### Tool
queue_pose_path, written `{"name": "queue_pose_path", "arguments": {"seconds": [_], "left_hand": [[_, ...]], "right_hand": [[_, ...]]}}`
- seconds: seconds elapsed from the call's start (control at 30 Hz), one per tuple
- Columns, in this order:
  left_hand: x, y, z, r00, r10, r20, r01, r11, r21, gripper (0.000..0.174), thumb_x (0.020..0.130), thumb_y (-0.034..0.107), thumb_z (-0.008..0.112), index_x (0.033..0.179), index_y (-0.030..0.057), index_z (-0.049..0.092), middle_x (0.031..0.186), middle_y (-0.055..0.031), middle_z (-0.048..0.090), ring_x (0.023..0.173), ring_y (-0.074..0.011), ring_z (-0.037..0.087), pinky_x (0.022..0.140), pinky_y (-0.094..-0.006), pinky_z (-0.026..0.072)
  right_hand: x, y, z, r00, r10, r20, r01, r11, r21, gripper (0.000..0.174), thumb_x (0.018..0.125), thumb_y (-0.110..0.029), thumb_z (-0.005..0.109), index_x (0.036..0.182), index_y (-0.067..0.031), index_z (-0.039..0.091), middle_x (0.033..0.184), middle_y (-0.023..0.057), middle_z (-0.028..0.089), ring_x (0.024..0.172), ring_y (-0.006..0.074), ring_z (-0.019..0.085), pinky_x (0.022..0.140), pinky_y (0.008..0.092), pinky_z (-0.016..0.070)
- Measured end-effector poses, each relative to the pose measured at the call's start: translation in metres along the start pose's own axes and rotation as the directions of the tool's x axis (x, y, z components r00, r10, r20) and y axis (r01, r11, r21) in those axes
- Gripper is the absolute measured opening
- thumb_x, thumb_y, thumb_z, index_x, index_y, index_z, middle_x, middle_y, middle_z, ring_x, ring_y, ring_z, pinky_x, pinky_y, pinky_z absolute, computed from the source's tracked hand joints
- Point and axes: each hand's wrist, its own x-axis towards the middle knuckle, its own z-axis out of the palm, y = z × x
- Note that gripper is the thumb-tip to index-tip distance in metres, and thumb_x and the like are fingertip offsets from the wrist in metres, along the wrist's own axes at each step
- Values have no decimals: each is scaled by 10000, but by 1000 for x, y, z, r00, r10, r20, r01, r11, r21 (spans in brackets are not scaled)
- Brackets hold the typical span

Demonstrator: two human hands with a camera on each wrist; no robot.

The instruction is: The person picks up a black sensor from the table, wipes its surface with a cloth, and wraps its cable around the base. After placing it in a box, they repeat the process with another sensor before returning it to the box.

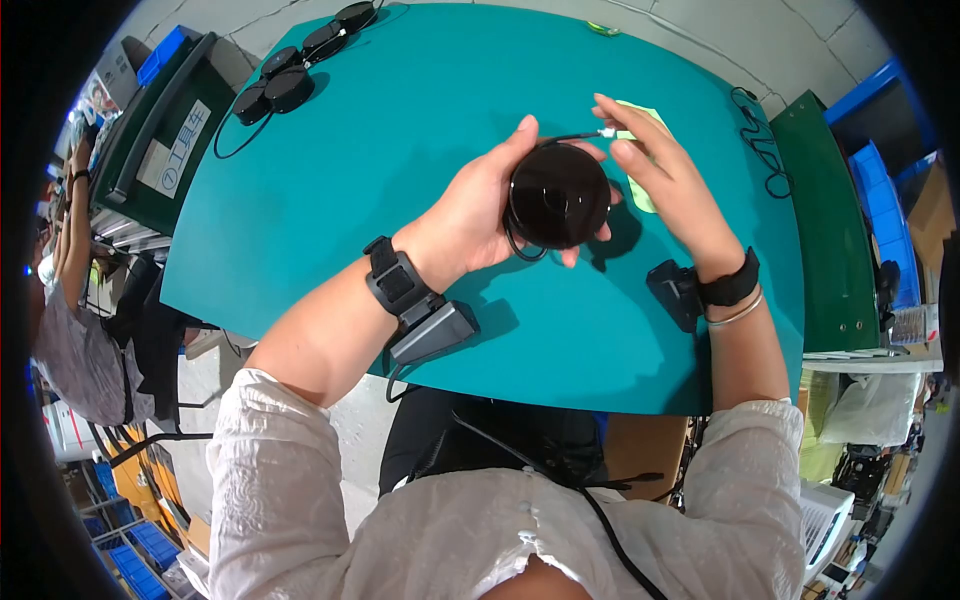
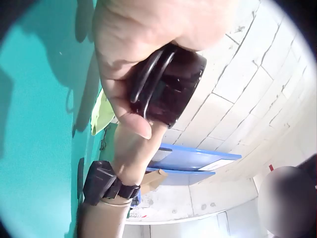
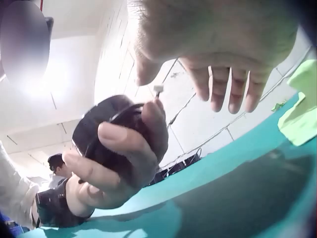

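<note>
My left hand point(image 1: 475, 210) grips a round, glossy black device point(image 1: 560, 195) above the table. Its thumb lies along the near side, and fingertips show past the far edge. A thin black cable point(image 1: 568, 138) loops round the device's side and ends in a small white connector point(image 1: 608, 132). In the left wrist view, the device point(image 2: 181, 82) is a thick puck with cable turns against the palm. My right hand point(image 1: 685, 190) hovers just right of the connector with fingers extended. The right wrist view shows a gap between that hand and the white connector point(image 3: 158, 89).
Several similar black round devices point(image 1: 290, 88) with cables lie at the table's far left. Light green paper point(image 1: 640, 195) lies beneath the right hand. A black cable point(image 1: 762, 150) rests near the right edge. Green containers point(image 1: 835, 230) flank the teal table point(image 1: 420, 90).
</note>
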Motion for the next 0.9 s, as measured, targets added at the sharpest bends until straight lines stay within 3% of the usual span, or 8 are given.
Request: {"name": "queue_pose_path", "arguments": {"seconds": [0.1, 0.17, 0.27, 0.5, 0.67, 0.77, 0.83, 0.9], "left_hand": [[0, 6, -7, 997, 69, -19, -70, 995, -72, 635, 1001, 544, 177, 1337, 61, 417, 1179, -253, 564, 749, -351, 669, 444, -261, 573], [0, 8, -3, 990, 94, -105, -101, 993, -62, 629, 1006, 526, 150, 1340, 61, 410, 1188, -241, 565, 703, -338, 669, 394, -204, 551], [2, 9, -10, 980, 116, -163, -132, 987, -93, 632, 1010, 515, 119, 1343, 63, 408, 1198, -229, 567, 726, -347, 669, 417, -221, 561], [4, 3, -22, 979, 106, -176, -134, 979, -156, 669, 1010, 519, 116, 1372, 26, 385, 1280, -244, 512, 1093, -409, 573, 797, -466, 591], [3, 3, -17, 978, 87, -191, -122, 975, -184, 672, 1012, 517, 168, 1368, -10, 382, 1304, -260, 494, 1145, -430, 544, 904, -528, 538], [3, -1, -15, 975, 99, -199, -150, 955, -257, 598, 1015, 489, 276, 1311, 1, 453, 1300, -222, 522, 1147, -370, 564, 964, -503, 498], [3, -4, -43, 974, 154, 167, -66, 896, -440, 551, 1003, 492, 351, 1269, 36, 508, 1257, -173, 573, 1137, -285, 587, 958, -436, 513], [0, -7, -44, 986, 113, -122, -132, 978, -159, 518, 990, 492, 402, 1255, 67, 533, 1225, -133, 604, 1137, -229, 592, 930, -377, 532]], "right_hand": [[2, 18, -14, 1000, 10, 4, -9, 999, -49, 548, 915, -405, 583, 1324, -47, 517, 1337, 156, 520, 1206, 302, 511, 1014, 376, 408], [-2, 51, -18, 994, 46, -103, -102, 753, -650, 481, 888, -348, 615, 1243, -25, 577, 1277, 164, 561, 1177, 320, 521, 968, 398, 451], [-7, 46, -25, 976, 220, 9, -130, 607, -784, 366, 860, -268, 640, 1111, -2, 649, 1189, 169, 604, 1064, 337, 576, 904, 418, 491], [-3, 44, -24, 961, 274, -22, -179, 561, -808, 208, 851, -120, 616, 1012, -16, 698, 1059, 166, 633, 895, 341, 634, 817, 404, 514], [3, -21, -11, 957, 23, -288, -85, 975, -205, 159, 837, -30, 570, 965, -11, 661, 958, 145, 621, 867, 317, 617, 802, 393, 507], [-7, -56, 6, 955, -294, 22, 284, 897, -339, 138, 851, -38, 568, 977, -41, 623, 1114, 99, 598, 1027, 310, 572, 897, 400, 475], [-14, -62, 22, 930, -245, 273, 308, 926, -217, 375, 875, -167, 612, 1238, -87, 567, 1345, 115, 515, 1248, 325, 475, 1037, 403, 407], [-13, -68, 30, 870, -351, 346, 460, 831, -314, 527, 922, -279, 571, 1397, -101, 432, 1416, 122, 453, 1294, 325, 434, 1061, 404, 385]]}}
